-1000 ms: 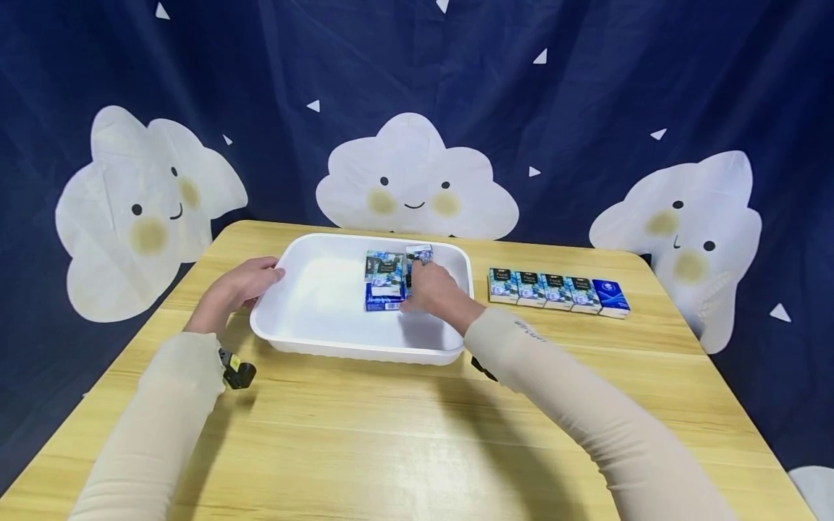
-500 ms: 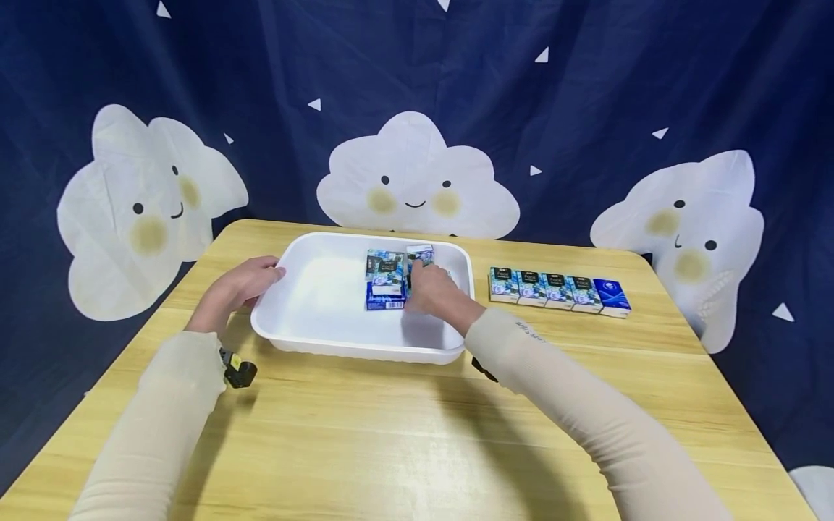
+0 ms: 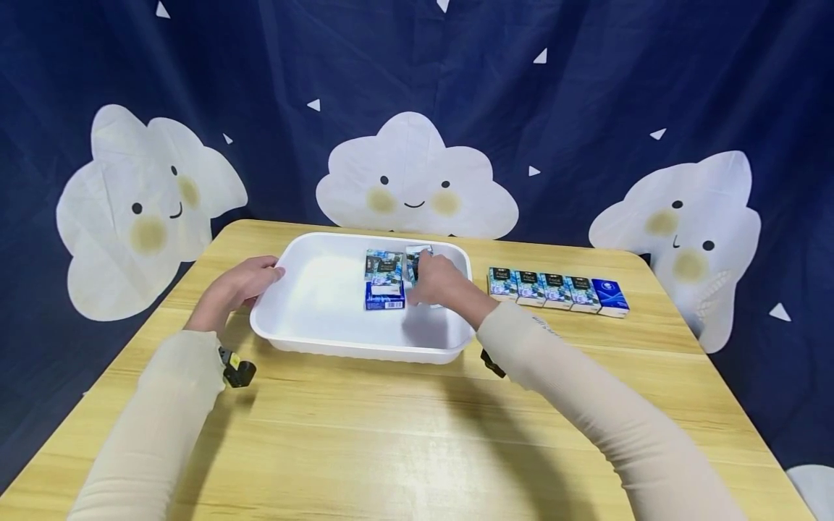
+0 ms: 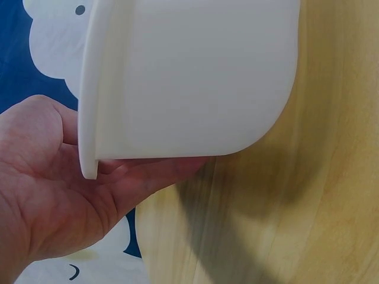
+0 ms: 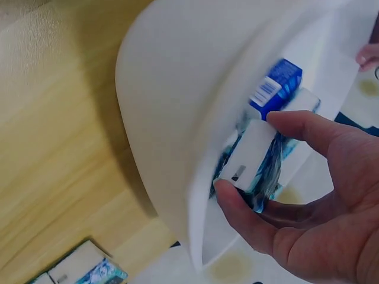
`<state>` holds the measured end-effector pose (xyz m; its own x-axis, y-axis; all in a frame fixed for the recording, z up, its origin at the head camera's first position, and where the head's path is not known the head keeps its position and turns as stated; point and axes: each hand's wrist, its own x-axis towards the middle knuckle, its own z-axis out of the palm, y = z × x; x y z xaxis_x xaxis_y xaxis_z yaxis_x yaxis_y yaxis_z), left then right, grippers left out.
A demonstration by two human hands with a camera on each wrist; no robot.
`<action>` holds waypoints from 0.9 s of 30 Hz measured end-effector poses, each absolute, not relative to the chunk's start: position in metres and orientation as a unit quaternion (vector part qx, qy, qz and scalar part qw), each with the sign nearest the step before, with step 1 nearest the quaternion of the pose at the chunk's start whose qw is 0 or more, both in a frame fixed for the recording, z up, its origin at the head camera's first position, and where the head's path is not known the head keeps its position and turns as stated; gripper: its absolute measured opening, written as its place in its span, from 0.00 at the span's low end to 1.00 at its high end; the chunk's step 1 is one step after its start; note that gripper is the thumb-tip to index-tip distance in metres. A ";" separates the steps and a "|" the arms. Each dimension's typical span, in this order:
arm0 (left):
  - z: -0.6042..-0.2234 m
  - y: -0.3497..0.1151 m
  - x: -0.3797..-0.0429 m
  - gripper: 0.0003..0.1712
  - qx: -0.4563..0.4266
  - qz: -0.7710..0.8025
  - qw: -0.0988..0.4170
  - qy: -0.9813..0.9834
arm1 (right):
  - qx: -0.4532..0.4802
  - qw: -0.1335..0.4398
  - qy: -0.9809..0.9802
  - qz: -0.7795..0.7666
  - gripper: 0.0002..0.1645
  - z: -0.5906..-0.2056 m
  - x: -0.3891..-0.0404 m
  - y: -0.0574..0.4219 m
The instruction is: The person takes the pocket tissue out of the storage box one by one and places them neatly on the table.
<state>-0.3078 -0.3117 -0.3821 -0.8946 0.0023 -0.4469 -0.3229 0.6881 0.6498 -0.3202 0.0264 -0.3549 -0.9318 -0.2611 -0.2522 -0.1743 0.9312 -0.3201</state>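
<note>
At the left end of a white plastic tray [image 3: 313,311], my left hand [image 3: 242,284] grips the rim. The left wrist view shows its fingers [image 4: 145,182] under the wall, with the thumb partly hidden behind the rim. My right hand [image 3: 441,281] reaches inside the tray's right part. Between its thumb and fingers it pinches a tissue pack [image 5: 251,155] with a white side and blue floral print, mostly covered by the hand in the head view. Just left of it lie floral tissue packs [image 3: 386,269] and a blue pack [image 3: 384,302] with a barcode.
Right of the tray, several floral tissue packs [image 3: 531,288] stand in a row on the wooden table [image 3: 365,434], ending in a plain blue pack [image 3: 610,298]. A dark blue curtain [image 3: 560,101] with cloud faces hangs behind the table's back edge.
My right hand and forearm have shifted slightly right and up over the tray, showing a bit of pale pack below the hand. The left hand and the tray stay where they were.
</note>
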 end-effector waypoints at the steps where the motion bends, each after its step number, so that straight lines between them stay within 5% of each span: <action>1: -0.382 -0.312 -0.308 0.33 -0.089 0.385 0.211 0.894 | -0.114 0.142 0.972 -0.147 0.52 -0.353 -0.321 0.028; 9: -0.382 -0.312 -0.308 0.33 -0.085 0.380 0.212 0.896 | -0.095 0.128 0.976 -0.149 0.60 -0.331 -0.322 0.045; 27: -0.384 -0.313 -0.309 0.33 -0.083 0.382 0.212 0.896 | -0.050 0.089 0.980 -0.173 0.57 -0.313 -0.326 0.112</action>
